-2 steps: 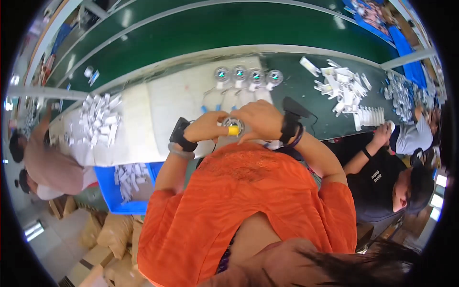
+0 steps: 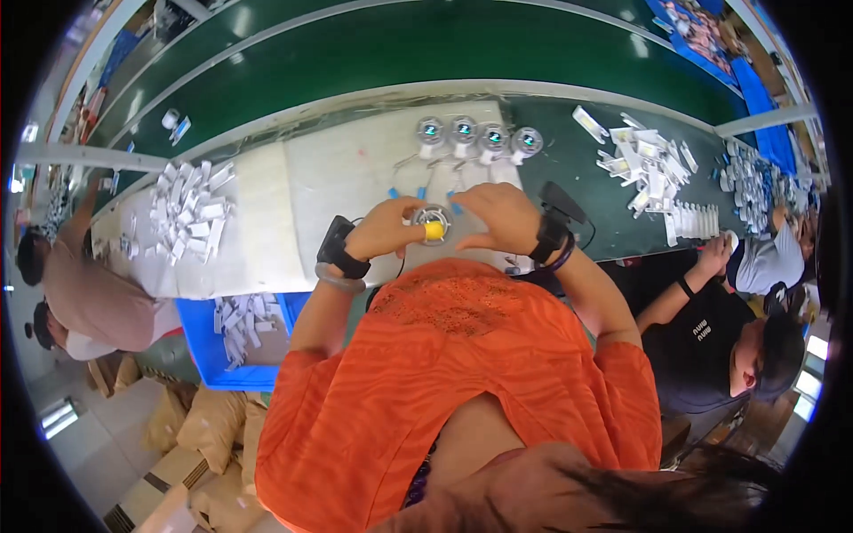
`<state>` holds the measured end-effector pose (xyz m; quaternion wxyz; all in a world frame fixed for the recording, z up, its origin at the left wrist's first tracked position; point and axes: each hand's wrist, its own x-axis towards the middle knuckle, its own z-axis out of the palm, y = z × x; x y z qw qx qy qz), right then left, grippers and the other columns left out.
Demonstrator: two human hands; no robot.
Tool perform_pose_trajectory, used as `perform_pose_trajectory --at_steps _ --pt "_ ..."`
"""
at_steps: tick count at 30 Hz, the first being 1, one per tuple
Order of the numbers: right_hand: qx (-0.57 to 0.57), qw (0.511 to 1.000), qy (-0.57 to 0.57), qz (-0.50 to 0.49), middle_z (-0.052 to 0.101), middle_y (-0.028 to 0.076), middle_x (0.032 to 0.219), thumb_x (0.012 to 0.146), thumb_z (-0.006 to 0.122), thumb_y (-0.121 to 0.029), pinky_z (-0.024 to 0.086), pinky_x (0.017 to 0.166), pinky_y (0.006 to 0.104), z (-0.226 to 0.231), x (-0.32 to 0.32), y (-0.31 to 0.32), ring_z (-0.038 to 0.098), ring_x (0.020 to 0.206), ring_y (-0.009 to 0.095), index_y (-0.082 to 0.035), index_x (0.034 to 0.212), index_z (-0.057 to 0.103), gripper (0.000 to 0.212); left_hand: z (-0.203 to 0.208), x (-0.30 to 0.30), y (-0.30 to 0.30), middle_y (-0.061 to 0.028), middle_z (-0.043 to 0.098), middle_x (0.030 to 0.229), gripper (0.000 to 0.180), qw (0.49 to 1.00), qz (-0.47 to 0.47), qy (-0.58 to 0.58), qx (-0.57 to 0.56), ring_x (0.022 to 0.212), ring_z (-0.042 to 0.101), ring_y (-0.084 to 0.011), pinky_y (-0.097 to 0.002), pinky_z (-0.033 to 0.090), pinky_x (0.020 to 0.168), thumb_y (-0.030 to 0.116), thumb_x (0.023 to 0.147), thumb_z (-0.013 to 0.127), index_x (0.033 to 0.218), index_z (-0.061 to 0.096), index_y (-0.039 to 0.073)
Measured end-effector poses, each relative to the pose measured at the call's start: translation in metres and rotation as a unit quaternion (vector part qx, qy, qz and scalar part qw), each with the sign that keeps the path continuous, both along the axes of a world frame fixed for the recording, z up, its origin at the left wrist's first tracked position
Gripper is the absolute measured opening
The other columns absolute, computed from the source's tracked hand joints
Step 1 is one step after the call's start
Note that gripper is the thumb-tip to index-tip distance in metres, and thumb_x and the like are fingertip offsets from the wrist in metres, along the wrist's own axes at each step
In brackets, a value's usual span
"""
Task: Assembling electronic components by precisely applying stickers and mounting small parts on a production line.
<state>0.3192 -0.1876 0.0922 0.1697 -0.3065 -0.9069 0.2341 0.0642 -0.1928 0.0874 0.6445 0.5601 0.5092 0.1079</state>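
My left hand (image 2: 386, 229) is closed on a round, silver-grey, cage-like piece (image 2: 435, 216) with a yellow part at its middle, holding it by its left side just above the table's near edge. To the right of the piece, my right hand (image 2: 499, 219) is open, thumb and fingers spread apart, with nothing visible in it. Beyond my hands stand several round clear-headed devices (image 2: 463, 131) in a row, each with a lit green mark and a white base. Thin leads with blue ends (image 2: 421, 193) lie between them and my hands.
A heap of white parts (image 2: 188, 211) lies at left, another white heap (image 2: 647, 164) at right. A blue bin (image 2: 204, 354) with white pieces stands below the table's left part. Co-workers sit on both sides; one co-worker's hand (image 2: 713, 255) is near a row of white pieces (image 2: 693, 222).
My right hand has come away from the round piece, its thumb and fingers now wider apart. The left hand keeps hold of the piece. The whole view has shifted slightly.
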Motion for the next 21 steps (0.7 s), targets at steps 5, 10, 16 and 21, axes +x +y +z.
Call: perform_pose_trajectory --at_steps 5,10,16,21 --pt "-0.097 0.989 0.084 -0.071 0.064 0.009 0.09 0.078 0.077 -0.023 0.049 0.07 0.0337 -0.025 -0.055 0.007 0.063 0.079 0.024 -0.005 0.11 0.063 0.039 -0.03 -0.081 -0.006 -0.014 0.063 0.099 0.051 0.99 0.133 -0.036 -0.03 0.057 0.063 -0.0155 -0.0247 0.047 0.043 0.017 0.081 0.065 0.124 0.051 -0.007" --pt "-0.192 0.962 0.142 -0.134 0.066 0.01 0.087 0.083 0.07 -0.02 0.05 0.071 0.0341 -0.068 -0.135 0.047 0.065 0.079 0.025 -0.005 0.097 0.066 0.021 -0.06 -0.132 0.017 -0.0158 0.06 0.105 0.059 0.958 0.262 -0.104 -0.048 0.068 0.068 -0.0178 -0.0239 0.045 0.038 0.013 0.082 0.061 0.134 0.038 -0.004" --pt "-0.147 0.955 0.097 -0.238 0.066 0.01 0.08 0.085 0.066 -0.023 0.05 0.07 0.0363 -0.123 -0.205 0.116 0.064 0.078 0.028 -0.005 0.089 0.067 0.018 -0.124 -0.135 0.071 -0.0197 0.051 0.124 0.064 0.919 0.379 -0.101 0.042 0.08 0.068 -0.0228 -0.0293 0.049 0.046 0.014 0.08 0.066 0.134 0.036 -0.005" --pt "0.03 0.958 -0.017 -0.284 0.066 0.009 0.09 0.086 0.063 -0.028 0.05 0.075 0.0427 -0.167 -0.209 0.161 0.063 0.088 0.03 -0.009 0.094 0.068 0.021 -0.195 -0.138 0.116 -0.0222 0.043 0.136 0.069 0.916 0.346 -0.082 0.185 0.105 0.061 -0.0297 -0.0359 0.053 0.078 0.012 0.08 0.066 0.139 0.033 -0.005"
